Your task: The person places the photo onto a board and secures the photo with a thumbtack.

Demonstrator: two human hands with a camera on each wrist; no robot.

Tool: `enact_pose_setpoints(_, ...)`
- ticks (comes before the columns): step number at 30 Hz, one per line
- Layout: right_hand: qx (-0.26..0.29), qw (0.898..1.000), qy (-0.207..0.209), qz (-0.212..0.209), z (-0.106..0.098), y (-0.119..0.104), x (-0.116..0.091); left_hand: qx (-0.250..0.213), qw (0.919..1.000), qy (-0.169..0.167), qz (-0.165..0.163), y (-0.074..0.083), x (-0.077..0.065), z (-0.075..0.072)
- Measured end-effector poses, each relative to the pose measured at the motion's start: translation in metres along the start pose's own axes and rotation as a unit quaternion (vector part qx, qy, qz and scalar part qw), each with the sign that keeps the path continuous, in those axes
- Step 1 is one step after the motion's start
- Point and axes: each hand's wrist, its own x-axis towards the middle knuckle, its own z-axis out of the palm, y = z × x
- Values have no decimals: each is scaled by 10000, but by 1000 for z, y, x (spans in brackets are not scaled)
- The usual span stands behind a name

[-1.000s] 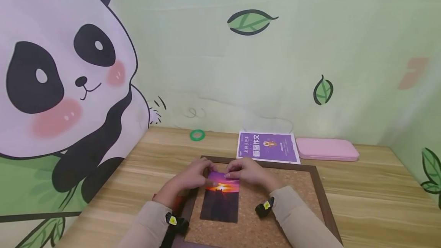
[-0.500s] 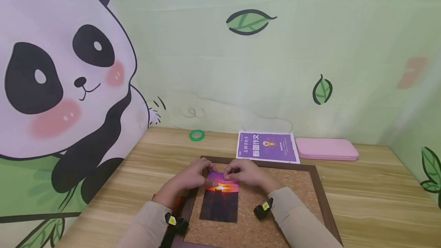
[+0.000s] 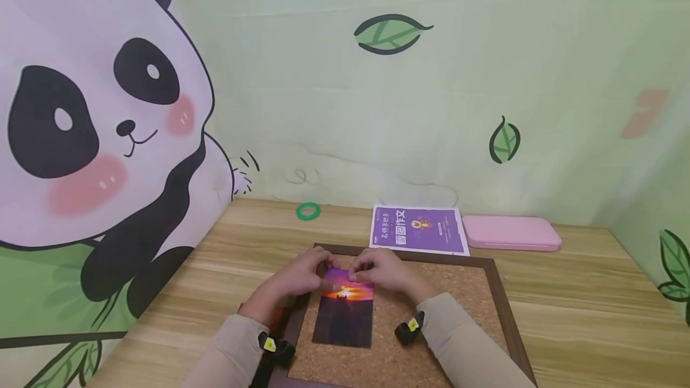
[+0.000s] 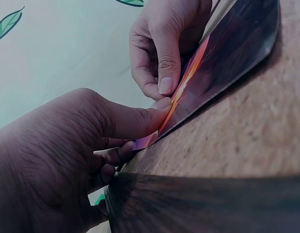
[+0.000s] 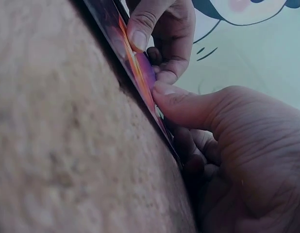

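Note:
A sunset photo (image 3: 345, 319), purple and orange above and dark below, lies on a cork board (image 3: 431, 328) with a dark brown frame. My left hand (image 3: 297, 274) holds its upper left part, thumb on the printed face and fingers at the top edge. Beside it my right hand (image 3: 385, 271) pinches at the photo's upper edge with thumb and index finger. In the left wrist view the photo (image 4: 232, 63) bends up slightly near the left thumb. The right wrist view has the right thumb against the photo's edge; anything small between those fingertips is hidden.
Behind the board lie a purple booklet (image 3: 431, 232) and a pink case (image 3: 512, 233). A green ring (image 3: 308, 211), seemingly a tape roll, is farther left on the wooden table (image 3: 571, 310). A dark and red object, partly hidden, sits under the left forearm.
My right hand has shifted slightly left along the photo's top, its thumb and index finger drawn closer together. The left hand and the photo stay almost still.

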Motion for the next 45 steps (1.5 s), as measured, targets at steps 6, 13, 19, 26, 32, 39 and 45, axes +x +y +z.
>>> enact_pose_setpoints(6,117,9997,52,196,1,-4,1,44,10000,1,-3,0,0,0)
enact_pose_setpoints(13,147,9983,179,533,3,-8,1,60,10000,-1,21,0,-1,0)
enact_pose_setpoints(19,36,9965,379,751,5,-11,2,24,10000,-8,-1,0,-1,0)
enact_pose_setpoints(26,-39,9959,469,778,7,-8,3,-24,10000,1,-24,-1,0,0)
enact_pose_setpoints(32,-16,9964,469,702,6,-8,3,-13,10000,7,-33,-1,0,0)
enact_pose_setpoints(39,-36,9969,497,606,6,-7,3,58,10000,-5,-17,-1,0,0)
enact_pose_setpoints(45,-83,9968,513,602,6,-8,3,31,10000,-17,-7,-1,0,0)
